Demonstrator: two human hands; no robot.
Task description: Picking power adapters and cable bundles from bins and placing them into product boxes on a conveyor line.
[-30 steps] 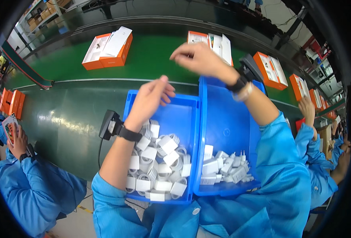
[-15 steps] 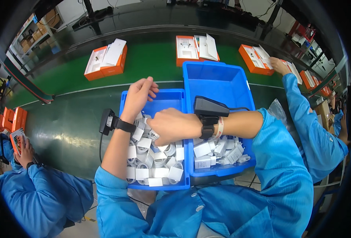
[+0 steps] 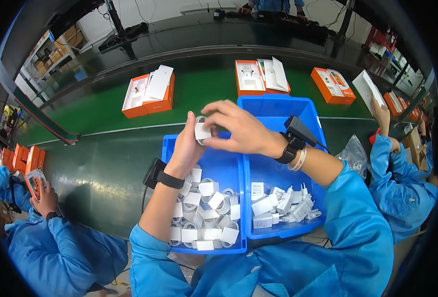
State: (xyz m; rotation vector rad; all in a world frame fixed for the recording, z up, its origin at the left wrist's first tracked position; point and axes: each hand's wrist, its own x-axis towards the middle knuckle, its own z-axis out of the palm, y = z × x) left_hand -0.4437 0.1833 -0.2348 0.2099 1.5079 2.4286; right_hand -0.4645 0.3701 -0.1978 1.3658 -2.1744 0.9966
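A coiled white cable (image 3: 202, 131) with a white paper wrap is held upright above the left blue bin (image 3: 206, 157). My left hand (image 3: 184, 146) is closed on its left side, thumb pointing up. From the right, my right hand (image 3: 238, 127) curves its thumb and fingers around the coil's other side; its fingertips are slightly blurred. Below my wrists, the left bin holds several more wrapped cables (image 3: 210, 214). Right beside it stands a second blue bin (image 3: 280, 105) with several white charger plugs (image 3: 283, 204) in its near part.
Beyond the bins, open orange boxes (image 3: 148, 92), (image 3: 262, 77), (image 3: 333, 86) stand on the green belt (image 3: 199, 84). A clear plastic bag (image 3: 353, 154) lies right of the bins. Co-workers in blue sit on both sides; the left one (image 3: 55, 247) holds an orange box, the right one (image 3: 399, 183) a white lid.
My right hand has risen out of the cables to meet my left hand, and a coiled cable now shows between them. On the right, the co-worker has lifted a white lid.
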